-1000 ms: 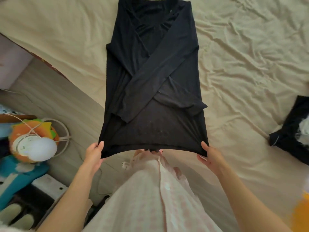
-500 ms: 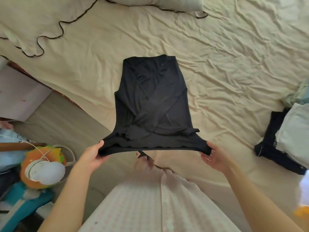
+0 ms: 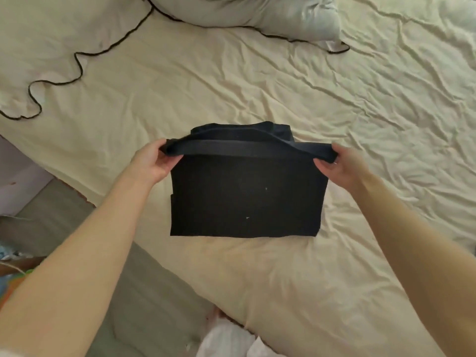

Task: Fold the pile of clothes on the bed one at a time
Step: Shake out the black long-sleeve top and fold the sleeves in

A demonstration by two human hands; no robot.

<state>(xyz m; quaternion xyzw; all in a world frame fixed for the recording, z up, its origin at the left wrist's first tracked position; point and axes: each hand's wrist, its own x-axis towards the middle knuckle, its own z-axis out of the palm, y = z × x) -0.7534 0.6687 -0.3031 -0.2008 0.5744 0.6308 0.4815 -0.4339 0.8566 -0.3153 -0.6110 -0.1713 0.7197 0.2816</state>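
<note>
A black long-sleeved top (image 3: 244,197) lies on the cream bed sheet (image 3: 360,124), doubled over on itself into a rough rectangle. Its hem edge is raised a little above the collar end at the far side. My left hand (image 3: 152,162) pinches the left corner of that hem. My right hand (image 3: 340,163) pinches the right corner. The hem stretches taut between both hands. The sleeves are hidden inside the fold.
Two pillows with dark piping lie at the head of the bed, one cream (image 3: 38,47) at far left and one pale grey (image 3: 244,11) at top centre. The bed's near edge runs diagonally; wooden floor (image 3: 144,292) shows at lower left, with colourful items (image 3: 10,276) at the left margin.
Both hands carried the hem away from me and over the top, folding it in half lengthwise. The view tilted up toward the pillows; the clothes pile at right left the view.
</note>
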